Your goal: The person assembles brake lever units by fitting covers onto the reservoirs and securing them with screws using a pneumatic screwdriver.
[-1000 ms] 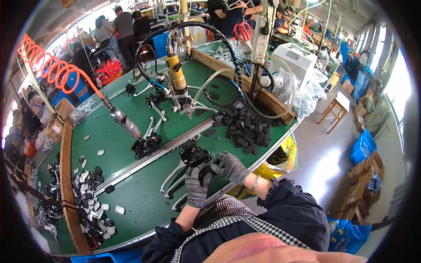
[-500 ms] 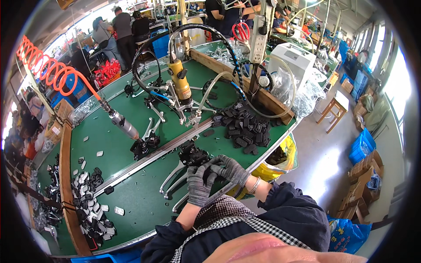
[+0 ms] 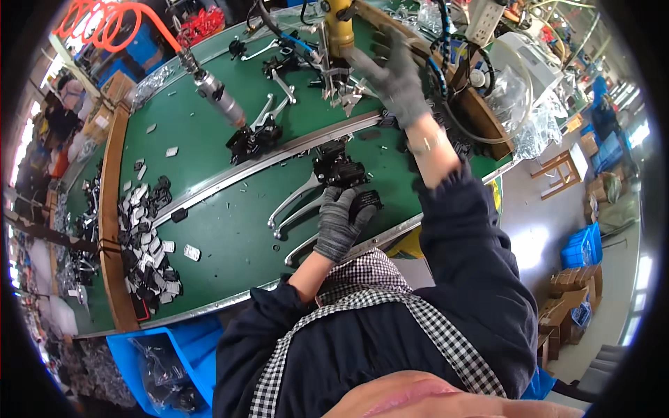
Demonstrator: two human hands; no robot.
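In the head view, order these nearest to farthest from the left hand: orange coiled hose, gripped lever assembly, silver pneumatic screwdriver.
1. Lever assembly, in the left hand.
2. Silver pneumatic screwdriver, upper left.
3. Orange coiled hose, farther, near the top-left corner.

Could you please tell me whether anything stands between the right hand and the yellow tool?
Nothing visible does: the open right hand is beside the yellow tool, partly overlapping it in this view, though whether they touch cannot be told.

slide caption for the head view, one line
Gloved left hand holding a black part, gloved right hand open beside a yellow tool, at a green workbench.
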